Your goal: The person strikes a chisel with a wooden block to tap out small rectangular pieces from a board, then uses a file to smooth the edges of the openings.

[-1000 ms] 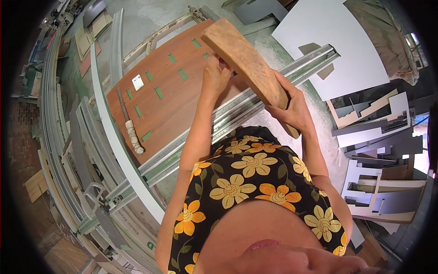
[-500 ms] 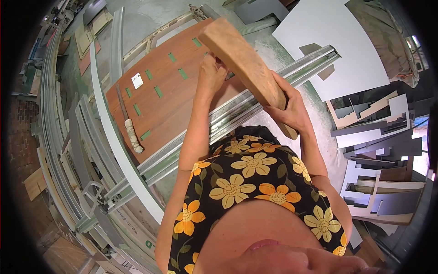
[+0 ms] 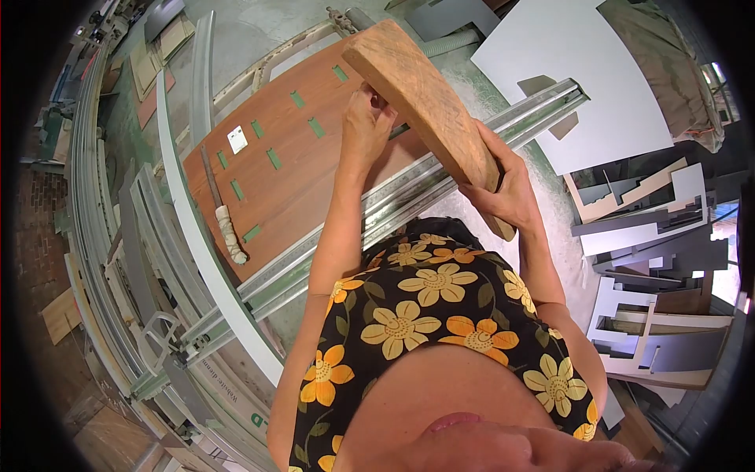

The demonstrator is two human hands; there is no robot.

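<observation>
Two bare hands are raised in front of the person's flowered dress, and both meet one wooden block (image 3: 417, 86), a long worn piece that slants in the air from low on the right to high on the left. Its lower end is in the right hand (image 3: 503, 189): the fingers (image 3: 489, 149) are closed around the block, pressed close together, and the short end sticks out below the palm. Higher up, the left hand (image 3: 366, 126) reaches to the under edge of the block; its fingertips (image 3: 370, 98) are bunched together and touch the wood, but I cannot tell if they pinch some small thing there. A thin dark object shows just beside these fingers, half hidden by the block. Beneath both hands a long metal rail (image 3: 271, 285) lies slantwise, and it passes under the left forearm. Beyond the rail, below the left fingers, a brown panel (image 3: 299, 197) lies flat, with several green tape pieces (image 3: 273, 160) and one white sticker (image 3: 237, 139) on it. Well apart from the left fingers, toward the panel's outer edge, lies a knife (image 3: 224, 216) with a wrapped handle. Farther than the right fingers, a white board (image 3: 582, 71) lies on the floor, and cut boards (image 3: 653, 212) are stacked to the outer side of that hand.
</observation>
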